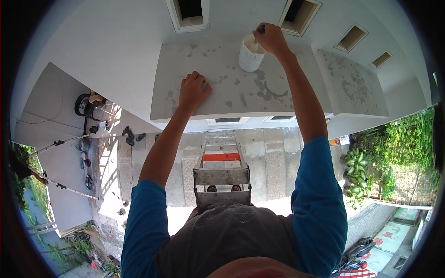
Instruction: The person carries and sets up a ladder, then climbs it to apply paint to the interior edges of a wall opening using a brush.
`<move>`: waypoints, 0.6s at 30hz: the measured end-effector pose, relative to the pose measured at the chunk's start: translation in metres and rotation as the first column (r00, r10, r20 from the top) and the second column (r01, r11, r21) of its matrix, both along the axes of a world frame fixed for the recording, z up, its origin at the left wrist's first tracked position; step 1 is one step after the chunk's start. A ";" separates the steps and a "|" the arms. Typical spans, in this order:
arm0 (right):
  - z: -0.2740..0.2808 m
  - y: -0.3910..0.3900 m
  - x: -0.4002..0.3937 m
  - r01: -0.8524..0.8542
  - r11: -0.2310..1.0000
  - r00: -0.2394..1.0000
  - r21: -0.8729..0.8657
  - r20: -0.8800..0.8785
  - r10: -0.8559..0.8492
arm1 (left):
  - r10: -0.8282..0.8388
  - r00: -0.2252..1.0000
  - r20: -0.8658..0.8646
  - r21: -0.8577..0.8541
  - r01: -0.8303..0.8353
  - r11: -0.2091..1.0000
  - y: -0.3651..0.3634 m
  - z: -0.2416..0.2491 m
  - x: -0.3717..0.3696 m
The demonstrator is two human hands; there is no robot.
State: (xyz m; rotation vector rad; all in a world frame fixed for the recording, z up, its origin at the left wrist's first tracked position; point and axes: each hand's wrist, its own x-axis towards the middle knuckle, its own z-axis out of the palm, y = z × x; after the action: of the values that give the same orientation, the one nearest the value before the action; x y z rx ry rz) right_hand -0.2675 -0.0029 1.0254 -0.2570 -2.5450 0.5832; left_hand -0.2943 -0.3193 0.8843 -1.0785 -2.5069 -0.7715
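My right hand (272,38) is closed around a dark-handled tool (262,29), and its pale lower end dips into the mouth of a white ribbed plastic container (251,59). The container stands upright on a grey ledge (222,104) marked with darker patches. Farther left, my left hand (194,92) is low over the same ledge with its fingers curled. A small grey bit shows by its thumb; I cannot tell what it is.
Below me is a stepladder (221,178) with a red step, my feet showing between its treads. Square openings (190,14) sit in the white wall above the ledge. A second patchy ledge (354,85) lies to the right. Paved ground (273,162) is far below, with plants (357,171) at right.
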 end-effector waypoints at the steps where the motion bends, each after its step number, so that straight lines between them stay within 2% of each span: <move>1: 0.003 0.001 0.001 0.003 0.999 1.000 -0.046 -0.011 -0.003 | 0.002 1.000 -0.001 0.001 -0.002 1.000 0.000 0.000 0.000; 2: 0.007 0.003 0.003 -0.001 0.999 1.000 -0.045 -0.013 0.000 | 0.002 1.000 -0.003 0.003 -0.002 1.000 0.000 0.000 0.000; 4: 0.020 0.011 0.010 -0.014 0.959 0.996 -0.285 -0.089 -0.012 | 0.008 1.000 -0.004 0.007 -0.008 1.000 0.000 -0.001 0.000; 5: 0.029 0.012 0.015 -0.053 0.940 0.988 -0.338 -0.156 -0.001 | 0.004 1.000 -0.011 0.013 -0.004 1.000 0.000 -0.001 0.000; 8: 0.048 0.016 0.026 -0.059 0.908 0.973 -0.414 -0.228 -0.041 | 0.002 1.000 -0.012 0.016 -0.002 1.000 -0.001 -0.001 0.001; 11: 0.051 0.020 0.033 -0.079 0.911 0.964 -0.405 -0.263 -0.033 | 0.006 1.000 -0.007 0.005 -0.006 1.000 0.000 0.000 0.000; 18: 0.020 0.022 0.040 -0.073 0.856 0.938 -0.511 -0.327 -0.115 | 0.018 1.000 -0.012 0.007 -0.018 1.000 0.000 0.000 0.002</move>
State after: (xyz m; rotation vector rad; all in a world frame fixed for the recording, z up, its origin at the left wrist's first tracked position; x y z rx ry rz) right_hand -0.2275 0.0196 1.0458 -0.3336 -1.9990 1.1939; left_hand -0.2925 -0.3195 0.8846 -1.0536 -2.4989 -0.7657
